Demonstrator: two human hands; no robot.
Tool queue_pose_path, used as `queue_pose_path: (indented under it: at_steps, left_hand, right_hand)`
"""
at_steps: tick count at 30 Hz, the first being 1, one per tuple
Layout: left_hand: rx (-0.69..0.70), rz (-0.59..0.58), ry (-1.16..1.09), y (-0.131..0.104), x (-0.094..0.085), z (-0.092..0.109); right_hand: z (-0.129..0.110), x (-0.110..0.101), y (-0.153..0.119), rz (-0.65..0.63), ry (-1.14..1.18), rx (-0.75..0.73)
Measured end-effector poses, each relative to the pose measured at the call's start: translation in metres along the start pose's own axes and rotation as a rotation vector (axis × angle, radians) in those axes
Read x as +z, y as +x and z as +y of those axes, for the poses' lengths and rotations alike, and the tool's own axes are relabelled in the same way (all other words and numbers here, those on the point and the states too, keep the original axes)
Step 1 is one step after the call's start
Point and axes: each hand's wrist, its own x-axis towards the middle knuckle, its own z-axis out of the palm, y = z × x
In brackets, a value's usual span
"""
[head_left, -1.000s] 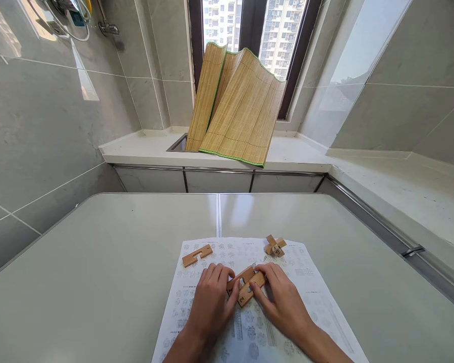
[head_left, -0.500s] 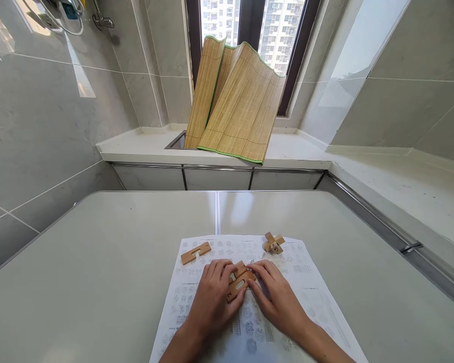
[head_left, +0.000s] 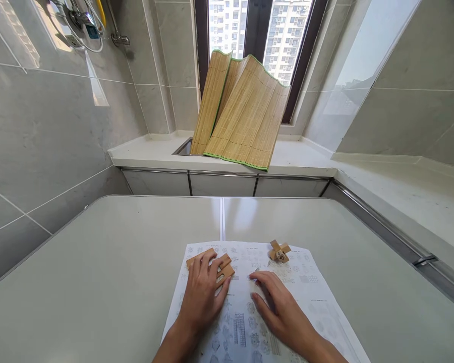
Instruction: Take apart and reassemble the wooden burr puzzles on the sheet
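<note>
Flat wooden pieces with cut-outs lie at the upper left of a printed sheet. Over them rests my left hand, its fingers closed around their left side and the thumb along the lower edge. Another flat wooden piece shows just beyond its fingertips, partly covered by them. My right hand is over the right half of the sheet, thumb and fingers apart, with nothing between them. A cross-shaped wooden block assembly sits near the sheet's upper right edge, beyond my right hand.
The sheet lies on a glossy pale table with a seam down its middle. Behind the table, a bamboo mat leans on a white ledge before a window. Grey tiled walls stand on both sides.
My left hand has moved left with the flat pieces, up to the separate piece. My right hand has let go of them and its fingers have spread. The view has shifted slightly.
</note>
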Motion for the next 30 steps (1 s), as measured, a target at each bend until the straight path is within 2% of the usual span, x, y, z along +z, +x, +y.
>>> queue_pose_path:
  at_steps: [5,11,14,20,23,30]
  left_hand:
    - [-0.063,0.049,0.061,0.0,-0.002,-0.018]
    - [-0.106,0.065,0.04,0.0,-0.004,-0.04]
    - [-0.126,0.076,0.036,0.001,-0.004,-0.047]
    - [-0.116,0.065,0.048,0.001,-0.002,-0.049]
    - [-0.102,0.075,0.052,0.001,-0.001,-0.048]
    - [-0.126,0.115,0.041,0.002,-0.003,-0.048]
  right_hand:
    - [-0.003,-0.002,0.001,0.01,0.047,0.046]
    - [0.0,-0.01,0.004,0.035,0.217,0.27]
    - [0.002,-0.014,0.007,0.072,0.467,0.386]
    - [0.002,-0.021,0.014,0.02,1.101,0.624]
    - [0.006,-0.024,0.015,0.021,1.273,0.72]
    - [0.023,-0.025,0.016,0.078,1.569,0.787]
